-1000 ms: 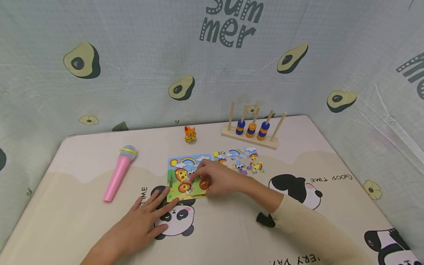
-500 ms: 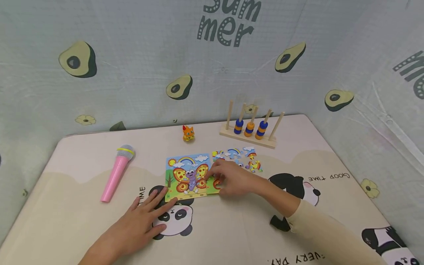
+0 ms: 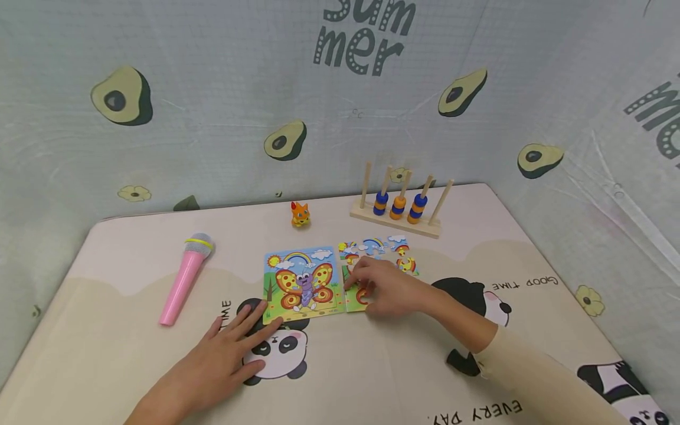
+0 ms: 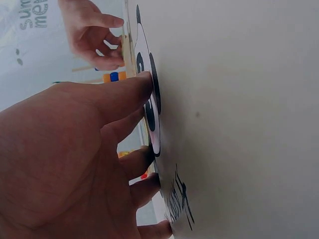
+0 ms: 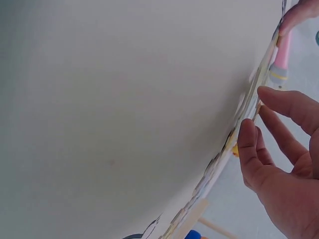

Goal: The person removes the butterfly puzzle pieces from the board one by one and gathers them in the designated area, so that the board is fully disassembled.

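Observation:
The butterfly puzzle board (image 3: 304, 286) lies flat on the table, its picture uncovered. My left hand (image 3: 220, 360) is spread on the cloth, and its fingertips touch the board's lower left corner. Just right of the board, a green puzzle piece (image 3: 358, 301) with a red swirl lies between the curled thumb and fingers of my right hand (image 3: 395, 286), which partly hides it. Behind and beside that hand are several loose puzzle pieces (image 3: 373, 245). In the right wrist view the right hand's fingers (image 5: 251, 154) bend down to the table edge-on; the piece is hard to make out there.
A pink toy microphone (image 3: 183, 283) lies at the left. An orange toy fox (image 3: 300, 214) stands behind the board. To the back right is a wooden peg stand (image 3: 395, 223) with blue and orange rings. A patterned cloth wall (image 3: 212, 88) rises behind the table.
My right hand has moved right from over the board, taking the green piece off to the board's right side and uncovering the butterfly picture. The left hand stays in place.

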